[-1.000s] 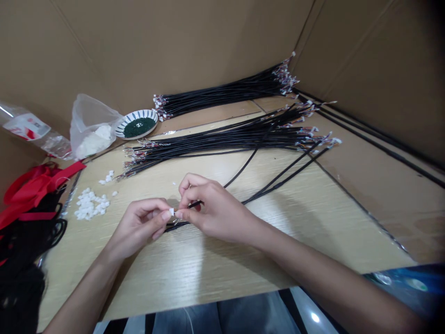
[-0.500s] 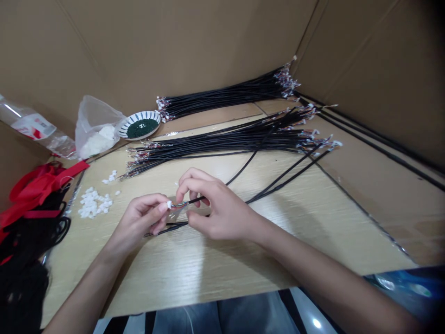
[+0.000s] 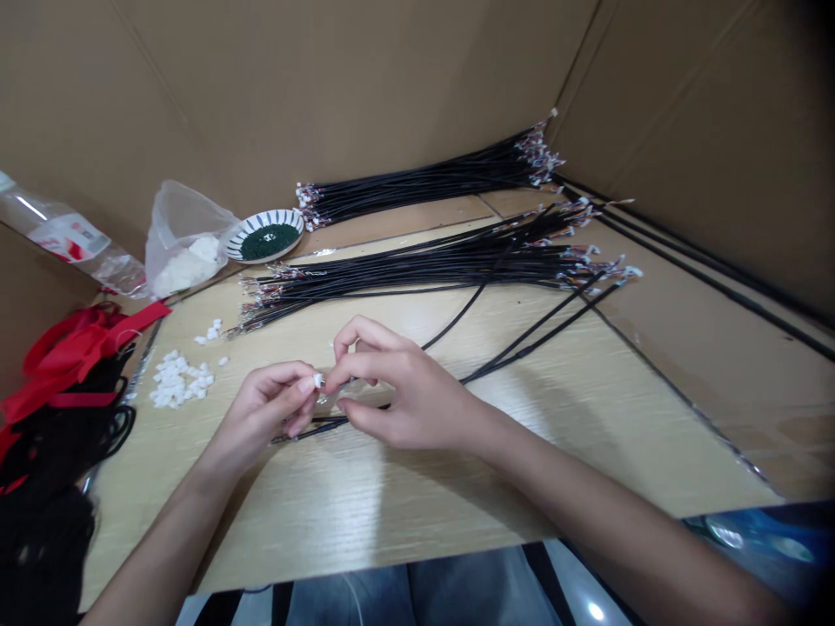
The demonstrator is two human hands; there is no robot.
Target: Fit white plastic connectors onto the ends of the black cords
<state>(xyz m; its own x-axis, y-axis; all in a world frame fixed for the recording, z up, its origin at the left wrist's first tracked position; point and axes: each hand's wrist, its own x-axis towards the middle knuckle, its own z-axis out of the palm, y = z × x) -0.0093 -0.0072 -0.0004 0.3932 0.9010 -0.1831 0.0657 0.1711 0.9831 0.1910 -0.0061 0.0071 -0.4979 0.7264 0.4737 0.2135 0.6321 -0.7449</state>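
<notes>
My left hand (image 3: 270, 404) pinches a small white connector (image 3: 318, 381) between thumb and forefinger. Close on its right is my right hand (image 3: 397, 382), its forefinger at the wires by the connector and its thumb held apart below. The black cable (image 3: 450, 326) of that connector runs behind my right hand toward the bundle; whether the other fingers grip it is hidden. Beneath both hands, more black cables (image 3: 502, 365) lie on the wooden board (image 3: 293, 522). A pile of white connectors (image 3: 179, 380) sits left of my left hand.
Two black cable bundles (image 3: 404, 269) (image 3: 424, 181) lie farther back. At the back left are a striped dish (image 3: 235, 248) of dark green material, a plastic bag (image 3: 176, 235) and a bottle (image 3: 71, 236). Red straps (image 3: 71, 348) and black cords (image 3: 52, 443) lie at the left. Cardboard walls surround the board.
My right hand's fingers have moved slightly left, closer to the connector, and now cover most of its coloured wires. My left hand keeps its pinch.
</notes>
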